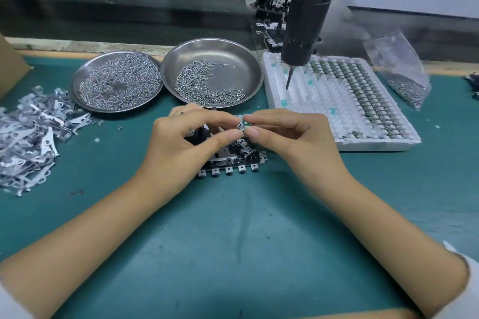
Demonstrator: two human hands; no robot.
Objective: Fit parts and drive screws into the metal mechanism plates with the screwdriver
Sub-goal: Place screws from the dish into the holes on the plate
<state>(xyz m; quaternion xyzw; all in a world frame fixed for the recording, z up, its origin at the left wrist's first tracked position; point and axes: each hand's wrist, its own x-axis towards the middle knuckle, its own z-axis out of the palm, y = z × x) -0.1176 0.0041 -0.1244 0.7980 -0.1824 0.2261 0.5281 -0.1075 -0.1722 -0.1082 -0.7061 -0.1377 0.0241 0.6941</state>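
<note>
Two hands are held together over the mechanism plate (pixel 233 160), which lies flat on the green mat (pixel 233 241) at mid-bench. A small part with a spring (pixel 242 125) is pinched between them: the left hand (pixel 181 142) grips it by thumb and forefinger from the left, the right hand (pixel 290 134) likewise from the right, fingertips almost touching. The part is held just above the plate, not yet seated.

Item, left of the plate: a loose heap of stamped metal levers (pixel 31 137); a few stray springs (pixel 119 127) lie near it on the mat.

Item, beyond the hands: two steel dishes, the left dish (pixel 77 85) well filled with small fasteners, the right dish (pixel 233 54) partly filled with screws.

Item, right: a white compartment tray (pixel 324 101), partly stocked with small components; a clear bag (pixel 396 70) of more fasteners behind it.

Item, above the tray: the screwdriver (pixel 305 21), hanging untouched, bit pointing down.

Risks, judged: the spring may be flicked out of so light a pinch and lost among the strays; the part may be seated askew, since the plate is largely hidden under the hands; the unheld plate may be shifted when the part is pressed in.
</note>
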